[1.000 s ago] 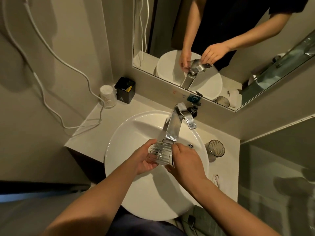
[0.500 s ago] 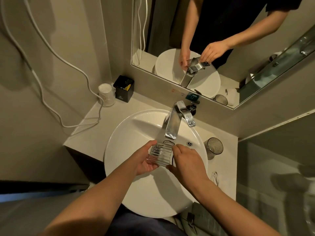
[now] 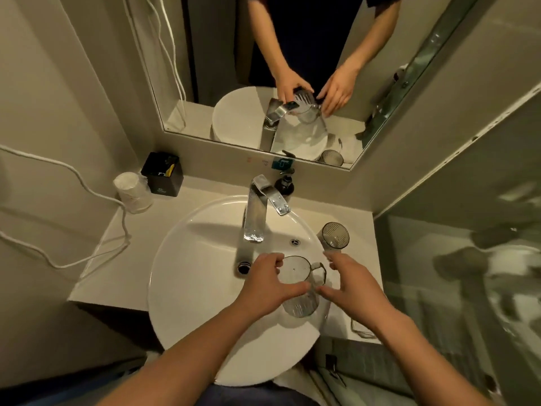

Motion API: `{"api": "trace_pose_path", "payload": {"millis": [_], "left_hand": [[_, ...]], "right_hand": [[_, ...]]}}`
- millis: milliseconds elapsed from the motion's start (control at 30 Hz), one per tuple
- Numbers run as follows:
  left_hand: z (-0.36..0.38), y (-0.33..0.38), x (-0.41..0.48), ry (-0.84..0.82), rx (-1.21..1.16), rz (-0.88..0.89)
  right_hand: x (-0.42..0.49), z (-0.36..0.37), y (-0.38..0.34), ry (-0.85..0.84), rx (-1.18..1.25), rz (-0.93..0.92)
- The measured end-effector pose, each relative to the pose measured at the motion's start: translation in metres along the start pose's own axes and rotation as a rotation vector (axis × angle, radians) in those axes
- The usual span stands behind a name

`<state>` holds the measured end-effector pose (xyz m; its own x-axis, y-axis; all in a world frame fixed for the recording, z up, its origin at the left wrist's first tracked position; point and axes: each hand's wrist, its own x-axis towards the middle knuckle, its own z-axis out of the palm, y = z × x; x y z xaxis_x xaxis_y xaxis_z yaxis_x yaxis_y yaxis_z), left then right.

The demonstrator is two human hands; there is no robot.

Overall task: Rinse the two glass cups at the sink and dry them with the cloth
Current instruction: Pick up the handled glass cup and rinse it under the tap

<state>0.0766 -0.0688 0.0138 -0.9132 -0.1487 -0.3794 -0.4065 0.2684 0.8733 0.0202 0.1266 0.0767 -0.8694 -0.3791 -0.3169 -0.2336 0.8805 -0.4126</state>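
Observation:
A ribbed glass cup (image 3: 299, 304) with a handle is held mouth-up over the right side of the white sink (image 3: 190, 273). My left hand (image 3: 263, 285) grips it around the rim and side. My right hand (image 3: 349, 284) hovers just to the right of the cup, fingers spread next to the handle and holding nothing. The second glass cup (image 3: 335, 236) stands upright on the counter to the right of the sink. The chrome faucet (image 3: 254, 219) is beyond my hands; no running water shows. A grey ribbed fabric (image 3: 377, 358) lies at the lower right.
A dark soap pump bottle (image 3: 285, 184) stands behind the faucet. At the counter's back left are a black box (image 3: 164, 177) and a wrapped stack of cups (image 3: 133, 193), with a white cable (image 3: 96, 197) trailing past. A mirror (image 3: 205, 68) covers the wall above.
The cup was on its side under the spout in both hands. It has come toward me and to the right, now mouth-up, and my right hand has let go.

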Motion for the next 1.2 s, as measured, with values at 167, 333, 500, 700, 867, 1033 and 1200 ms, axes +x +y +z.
{"api": "trace_pose_path", "payload": {"millis": [167, 333, 500, 700, 867, 1033, 1200], "left_hand": [[0.010, 0.042, 0.004, -0.170, 0.291, 0.385], [0.022, 0.088, 0.027, -0.268, 0.426, 0.601], [0.048, 0.118, 0.055, -0.395, 0.549, 0.678], [0.095, 0.138, 0.097, -0.460, 0.646, 0.721], [0.134, 0.138, 0.131, -0.457, 0.724, 0.681], [0.156, 0.128, 0.152, -0.494, 0.767, 0.600], [0.168, 0.119, 0.166, -0.477, 0.862, 0.587]], "right_hand": [[-0.006, -0.035, 0.028, -0.069, 0.037, -0.102], [-0.016, -0.049, 0.042, 0.078, 0.193, -0.075], [-0.016, -0.056, 0.084, 0.180, 0.213, 0.043], [-0.005, -0.068, 0.129, 0.216, 0.157, 0.182], [0.020, -0.063, 0.150, 0.215, 0.065, 0.286], [0.044, -0.048, 0.167, 0.162, 0.092, 0.361], [0.061, -0.035, 0.176, 0.139, 0.104, 0.403]]}}
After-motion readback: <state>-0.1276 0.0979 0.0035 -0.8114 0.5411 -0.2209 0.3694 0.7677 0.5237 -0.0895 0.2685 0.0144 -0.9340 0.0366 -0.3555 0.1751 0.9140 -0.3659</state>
